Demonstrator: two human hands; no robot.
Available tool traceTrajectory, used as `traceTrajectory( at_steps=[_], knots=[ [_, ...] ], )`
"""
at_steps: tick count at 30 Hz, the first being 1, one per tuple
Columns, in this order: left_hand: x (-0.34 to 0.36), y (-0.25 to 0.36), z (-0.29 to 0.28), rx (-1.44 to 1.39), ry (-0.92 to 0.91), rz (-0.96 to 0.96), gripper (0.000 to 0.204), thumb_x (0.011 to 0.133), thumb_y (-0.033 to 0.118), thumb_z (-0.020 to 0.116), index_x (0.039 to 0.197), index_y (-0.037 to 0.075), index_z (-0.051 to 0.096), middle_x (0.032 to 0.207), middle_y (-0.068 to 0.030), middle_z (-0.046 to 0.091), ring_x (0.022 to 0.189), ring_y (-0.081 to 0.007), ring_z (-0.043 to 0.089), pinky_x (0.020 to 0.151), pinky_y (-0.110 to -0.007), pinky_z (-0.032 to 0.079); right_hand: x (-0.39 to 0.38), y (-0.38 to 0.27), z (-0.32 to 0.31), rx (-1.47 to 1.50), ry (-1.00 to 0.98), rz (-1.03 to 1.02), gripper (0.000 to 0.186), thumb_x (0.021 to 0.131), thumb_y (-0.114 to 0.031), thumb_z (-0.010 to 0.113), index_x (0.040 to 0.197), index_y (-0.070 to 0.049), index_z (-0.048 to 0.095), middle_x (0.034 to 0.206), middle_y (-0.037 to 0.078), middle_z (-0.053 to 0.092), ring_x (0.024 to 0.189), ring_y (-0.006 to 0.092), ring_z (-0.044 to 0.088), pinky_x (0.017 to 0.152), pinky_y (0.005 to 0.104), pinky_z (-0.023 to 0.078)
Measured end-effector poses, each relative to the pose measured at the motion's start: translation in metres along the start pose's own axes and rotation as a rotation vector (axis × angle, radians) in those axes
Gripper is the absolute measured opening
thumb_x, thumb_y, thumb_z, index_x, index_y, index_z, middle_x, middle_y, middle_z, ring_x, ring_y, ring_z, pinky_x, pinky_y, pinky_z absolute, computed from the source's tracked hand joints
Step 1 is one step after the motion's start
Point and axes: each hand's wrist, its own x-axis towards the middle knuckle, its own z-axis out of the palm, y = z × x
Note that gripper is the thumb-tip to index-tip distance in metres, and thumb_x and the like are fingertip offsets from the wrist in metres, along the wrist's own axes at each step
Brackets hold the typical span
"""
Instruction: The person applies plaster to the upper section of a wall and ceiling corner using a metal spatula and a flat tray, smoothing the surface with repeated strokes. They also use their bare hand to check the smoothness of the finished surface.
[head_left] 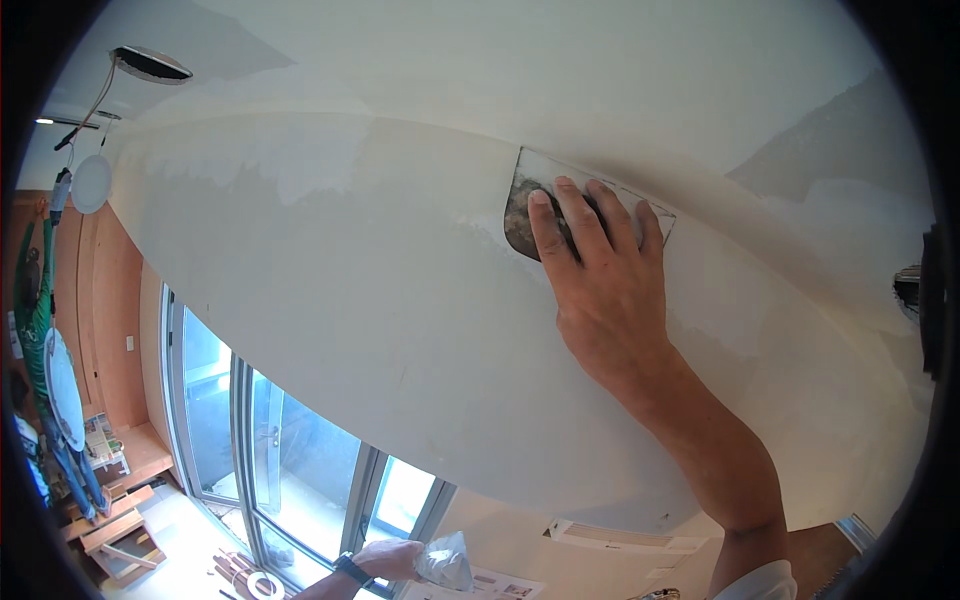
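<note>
My right hand [608, 265] presses a flat smoothing trowel [522, 222] against the top of a white plastered bulkhead [370, 230], along the edge where it meets the ceiling [600, 70]. Its fingers spread over the blade, which has dark stains and putty smears; the grip under the palm is hidden. Damp grey patches of putty show beside the blade. Low in the view, my left hand [390, 558], with a watch at the wrist, is closed on a whitish-grey, wedge-shaped piece [446, 562]. Whether that is a putty-covered blade or a bag I cannot tell.
A ceiling opening [150, 66] with hanging wires is at upper left, near a round white panel [91, 184]. Another person in a green shirt [36, 350] reaches upward beside wooden benches [125, 545]. Below are glass doors [300, 440] and an air conditioner [620, 538].
</note>
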Motion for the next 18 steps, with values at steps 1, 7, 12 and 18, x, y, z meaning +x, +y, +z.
traceTrajectory(
  at_steps=[1, 7, 12, 18],
  knots=[
    [0.003, -0.005, 0.003, 0.000, -0.009, 0.001, 0.061, 0.084, 0.047, 0.087, 0.123, 0.004, 0.069, 0.111, -0.0126, 0.077, 0.100, -0.0290, 0.074, 0.088, -0.043, 0.057, -0.002, -0.002, 0.004, 0.012, -0.002, 0.003, 0.039, 0.099, -0.014, 0.067, 0.136, -0.004, 0.060, 0.128, 0.014, 0.068, 0.120, 0.0278, 0.065, 0.100, 0.0454, 0.052],
    [0.006, -0.001, -0.001, 0.039, -0.003, -0.047, 0.060, 0.084, 0.047, 0.087, 0.123, 0.005, 0.070, 0.114, -0.0124, 0.077, 0.102, -0.0285, 0.073, 0.089, -0.043, 0.057, -0.038, -0.003, 0.034, 0.087, -0.004, 0.040, 0.039, 0.099, -0.014, 0.067, 0.136, -0.004, 0.059, 0.127, 0.014, 0.068, 0.120, 0.0275, 0.066, 0.100, 0.0445, 0.053],
    [-0.024, 0.027, -0.027, 0.077, 0.080, 0.017, 0.054, 0.082, 0.046, 0.085, 0.111, 0.004, 0.070, 0.101, -0.0140, 0.077, 0.092, -0.0321, 0.074, 0.082, -0.044, 0.058, -0.086, -0.007, 0.047, 0.120, -0.001, 0.050, 0.039, 0.099, -0.014, 0.067, 0.136, -0.004, 0.059, 0.127, 0.014, 0.069, 0.120, 0.0272, 0.066, 0.100, 0.0438, 0.053],
    [-0.002, -0.033, -0.011, 0.213, 0.415, 0.252, 0.038, 0.078, 0.039, 0.079, 0.104, 0.012, 0.071, 0.089, -0.0137, 0.074, 0.082, -0.0307, 0.073, 0.067, -0.044, 0.057, -0.161, -0.037, 0.042, 0.222, -0.062, 0.171, 0.039, 0.100, -0.014, 0.067, 0.136, -0.003, 0.059, 0.127, 0.014, 0.069, 0.120, 0.0269, 0.066, 0.100, 0.0430, 0.053]
  ],
)
